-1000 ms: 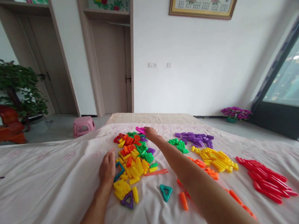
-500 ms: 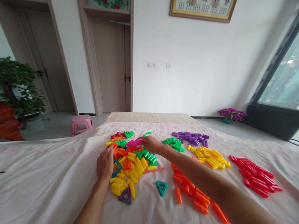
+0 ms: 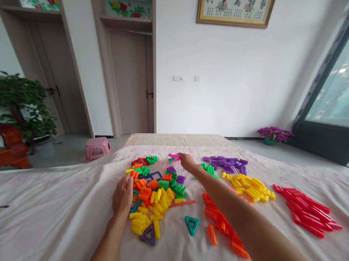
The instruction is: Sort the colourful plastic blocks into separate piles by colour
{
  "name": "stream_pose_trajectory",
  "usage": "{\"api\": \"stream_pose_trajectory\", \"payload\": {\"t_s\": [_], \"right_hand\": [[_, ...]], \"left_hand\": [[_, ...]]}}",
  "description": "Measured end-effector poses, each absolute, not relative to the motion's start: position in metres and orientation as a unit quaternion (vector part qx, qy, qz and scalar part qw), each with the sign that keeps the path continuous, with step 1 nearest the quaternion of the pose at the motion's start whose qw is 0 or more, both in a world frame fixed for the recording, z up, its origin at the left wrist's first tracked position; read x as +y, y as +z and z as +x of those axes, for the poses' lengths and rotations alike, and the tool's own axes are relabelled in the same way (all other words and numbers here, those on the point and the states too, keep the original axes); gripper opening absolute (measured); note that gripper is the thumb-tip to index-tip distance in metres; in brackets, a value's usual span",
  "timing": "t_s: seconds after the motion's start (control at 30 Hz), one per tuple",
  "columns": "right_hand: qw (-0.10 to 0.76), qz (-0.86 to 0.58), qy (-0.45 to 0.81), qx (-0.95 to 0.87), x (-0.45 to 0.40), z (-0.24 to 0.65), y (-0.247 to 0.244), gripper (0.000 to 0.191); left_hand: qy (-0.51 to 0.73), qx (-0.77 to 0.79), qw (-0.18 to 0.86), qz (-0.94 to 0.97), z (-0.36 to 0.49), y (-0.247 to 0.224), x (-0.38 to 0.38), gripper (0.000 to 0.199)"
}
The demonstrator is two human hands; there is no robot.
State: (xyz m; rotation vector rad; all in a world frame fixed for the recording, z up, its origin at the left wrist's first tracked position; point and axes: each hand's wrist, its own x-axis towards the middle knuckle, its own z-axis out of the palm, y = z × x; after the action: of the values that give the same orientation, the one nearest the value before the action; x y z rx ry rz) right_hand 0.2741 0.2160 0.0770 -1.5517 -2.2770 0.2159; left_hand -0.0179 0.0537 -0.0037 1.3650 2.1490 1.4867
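Note:
My right hand (image 3: 188,163) is closed on a bright pink plastic piece (image 3: 173,156) over the far side of the mixed pile, beside a small green piece. At the pile's left edge, my left hand (image 3: 122,193) has its fingers curled together against an orange tube-shaped building piece (image 3: 134,174). Between the hands lies the mixed pile, with yellow tubes (image 3: 162,201), green tubes (image 3: 180,189), a few purple pieces (image 3: 181,179) and a dark blue magnetic frame (image 3: 156,176). A purple triangle (image 3: 147,235) and a teal triangle (image 3: 192,224) lie nearer me.
Sorted by colour on the right are purple pieces (image 3: 227,162), yellow pieces (image 3: 250,187), red pieces (image 3: 309,209) and orange pieces (image 3: 220,217), the last partly under my right forearm. A patterned cloth (image 3: 64,214) covers the surface. A pink stool (image 3: 98,149) stands beyond it.
My right hand has lifted the pink piece off the pile and carried it right and away from me, uncovering purple pieces and the blue frame. My left hand stays at the pile's edge.

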Motion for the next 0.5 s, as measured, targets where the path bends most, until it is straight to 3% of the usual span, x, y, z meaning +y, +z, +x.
{"api": "stream_pose_trajectory", "payload": {"t_s": [0.17, 0.5], "right_hand": [[0.203, -0.525, 0.111, -0.819, 0.207, 0.271, 0.086, 0.028], [0.266, -0.553, 0.12, -0.78, 0.243, 0.19, 0.09, 0.044]], "left_hand": [[0.518, 0.727, 0.111, 0.436, -0.019, 0.001, 0.052, 0.056], [0.54, 0.73, 0.105, 0.405, -0.015, 0.002, 0.052, 0.056]]}}
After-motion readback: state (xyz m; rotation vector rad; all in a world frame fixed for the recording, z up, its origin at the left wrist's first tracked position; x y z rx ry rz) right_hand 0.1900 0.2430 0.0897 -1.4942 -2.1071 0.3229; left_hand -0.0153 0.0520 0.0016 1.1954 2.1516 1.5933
